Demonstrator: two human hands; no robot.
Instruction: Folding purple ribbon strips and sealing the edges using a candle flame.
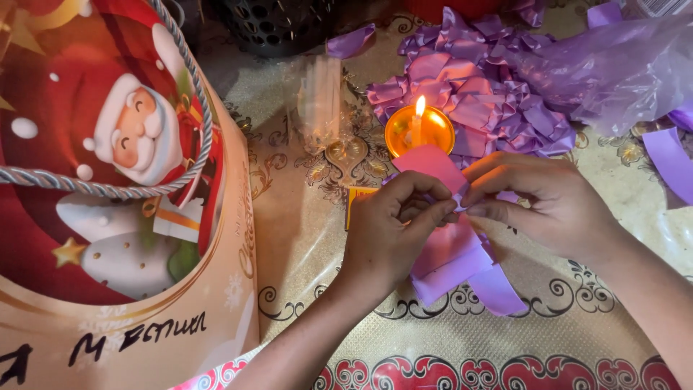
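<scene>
My left hand and my right hand meet at mid-frame, both pinching a wide purple satin ribbon. The ribbon is folded between my fingertips; one end stands up pinkish toward the flame and two loose tails hang below my hands onto the table. Just beyond my fingers burns a small lit candle in a round orange-gold holder, its flame upright.
A heap of folded purple ribbon pieces lies behind the candle, with a clear plastic bag at the right. A large holiday gift bag with rope handle fills the left. A dark mesh basket stands at the back on the patterned tablecloth.
</scene>
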